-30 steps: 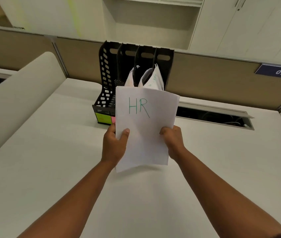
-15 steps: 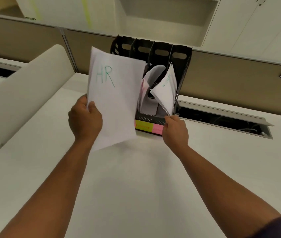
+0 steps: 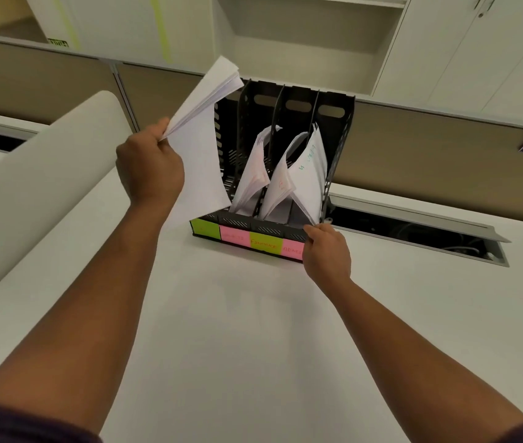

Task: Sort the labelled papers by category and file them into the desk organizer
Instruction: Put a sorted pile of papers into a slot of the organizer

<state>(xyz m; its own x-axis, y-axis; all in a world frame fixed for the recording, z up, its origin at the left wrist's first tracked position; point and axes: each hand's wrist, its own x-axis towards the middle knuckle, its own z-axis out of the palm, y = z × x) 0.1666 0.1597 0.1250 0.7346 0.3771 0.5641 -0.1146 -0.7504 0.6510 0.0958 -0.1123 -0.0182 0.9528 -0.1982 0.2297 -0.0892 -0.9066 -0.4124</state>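
**Stack of papers up by the organizer's left slot**

So I've got my left hand (image 3: 150, 167) pinching a stack of papers (image 3: 201, 129) by its edge, thumb and fingers clamped on it, held up and tilted right in front of the leftmost slot of the black desk organizer (image 3: 336, 148). I'm seeing the stack mostly edge-on, so I can't read any label on it from here.

My right hand (image 3: 327, 251) is down at the organizer's front right corner, fingers curled onto the low front lip there, right by the bottom edge of the filed papers (image 3: 308, 177) in the rightmost slot. More sheets (image 3: 253, 174) lean in the middle slots.

Along the front there are sticky notes (image 3: 265, 244), alternating green and pink, with writing too blurry to read properly. The whole thing sits on the white desk (image 3: 253, 346), near the back.
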